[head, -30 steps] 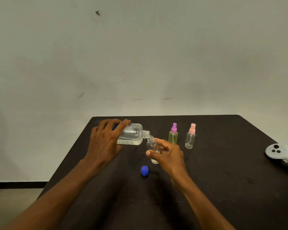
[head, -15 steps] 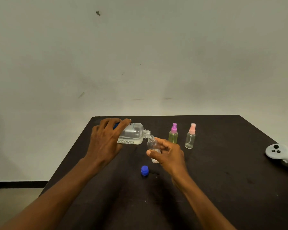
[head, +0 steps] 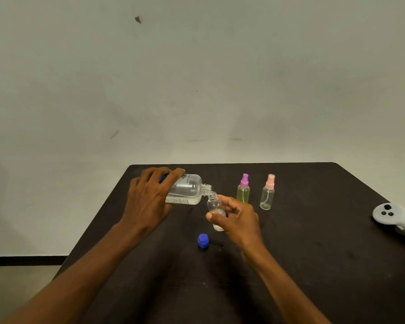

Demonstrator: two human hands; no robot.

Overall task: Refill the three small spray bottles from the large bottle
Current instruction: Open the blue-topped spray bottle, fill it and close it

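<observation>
My left hand [head: 147, 199] grips the large clear bottle [head: 187, 189], tipped on its side with its open neck pointing right. The neck touches the mouth of a small clear bottle [head: 214, 206] without a spray top, which my right hand [head: 236, 220] holds slightly tilted above the table. A little liquid lies low in the large bottle. To the right stand two small spray bottles: a yellow-green one with a purple top [head: 243, 189] and a clear one with a pink top [head: 267, 192].
A blue cap [head: 203, 240] lies on the dark table [head: 313, 265] in front of my hands. A white handheld controller [head: 395, 218] rests at the table's right edge. A pale wall rises behind the table's far edge.
The large bottle has tilted slightly further and moved a touch higher. The small bottle and my right hand have barely moved.
</observation>
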